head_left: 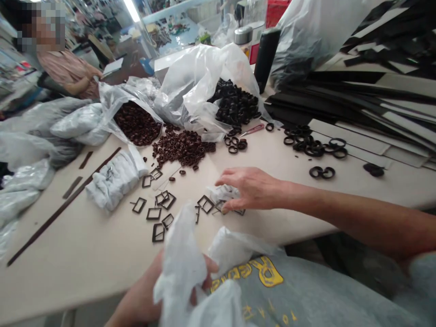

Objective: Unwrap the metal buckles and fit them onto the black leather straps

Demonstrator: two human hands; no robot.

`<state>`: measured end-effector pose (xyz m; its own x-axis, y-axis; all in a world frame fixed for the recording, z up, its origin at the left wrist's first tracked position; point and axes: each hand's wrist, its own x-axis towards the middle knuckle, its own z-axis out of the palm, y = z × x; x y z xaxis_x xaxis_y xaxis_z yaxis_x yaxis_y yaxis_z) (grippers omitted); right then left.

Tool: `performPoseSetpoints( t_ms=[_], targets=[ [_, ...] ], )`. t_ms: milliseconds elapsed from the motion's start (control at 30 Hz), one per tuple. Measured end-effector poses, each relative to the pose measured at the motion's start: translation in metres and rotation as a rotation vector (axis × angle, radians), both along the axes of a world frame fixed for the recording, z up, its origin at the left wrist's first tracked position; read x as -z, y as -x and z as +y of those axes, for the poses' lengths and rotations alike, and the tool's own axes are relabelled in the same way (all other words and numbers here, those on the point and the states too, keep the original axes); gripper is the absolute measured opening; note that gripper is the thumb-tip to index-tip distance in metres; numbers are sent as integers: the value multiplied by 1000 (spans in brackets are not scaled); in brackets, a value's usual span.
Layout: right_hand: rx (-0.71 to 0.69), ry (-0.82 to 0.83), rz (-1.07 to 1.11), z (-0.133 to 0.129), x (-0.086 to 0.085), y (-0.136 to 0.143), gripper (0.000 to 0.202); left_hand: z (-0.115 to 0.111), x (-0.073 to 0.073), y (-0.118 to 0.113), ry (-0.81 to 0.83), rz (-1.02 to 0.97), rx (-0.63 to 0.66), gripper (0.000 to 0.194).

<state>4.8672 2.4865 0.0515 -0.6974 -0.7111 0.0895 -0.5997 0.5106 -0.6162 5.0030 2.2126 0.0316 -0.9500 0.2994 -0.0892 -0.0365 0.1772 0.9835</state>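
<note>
White tissue-like wrapping (185, 245) is held in my left hand (146, 290) at the table's front edge; it covers much of the palm, and the fingers close round it. My right hand (248, 188) reaches over the table, its fingers curled on a small piece of white wrapping (223, 193) and dark metal buckles beneath. Just left of those fingers lies a square buckle (205, 204). Several more loose buckles (154, 213) are spread on the table between my hands and a white wrapped bundle (117, 179).
Brown loops (184, 147) spill near an open bag (109, 109). Behind are black loops (235, 102), with a pink-handled tool (254, 129) beside them. Dark strips (340, 104) cover the right side. A person (68, 72) sits at the back left.
</note>
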Motion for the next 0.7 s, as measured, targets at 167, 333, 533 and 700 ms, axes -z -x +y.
performPoseSetpoints(
  t_ms=[167,333,533,700],
  targets=[
    [26,-151,-7,6,37,4,13,33,46,-20,653,423,120,95],
    [86,-48,39,-4,30,21,32,43,62,-16,753,464,193,74],
    [172,145,183,-9,21,25,25,56,53,-11,417,431,141,18],
    [148,319,197,-8,5,37,24,52,65,-10,353,374,-30,12]
  ],
)
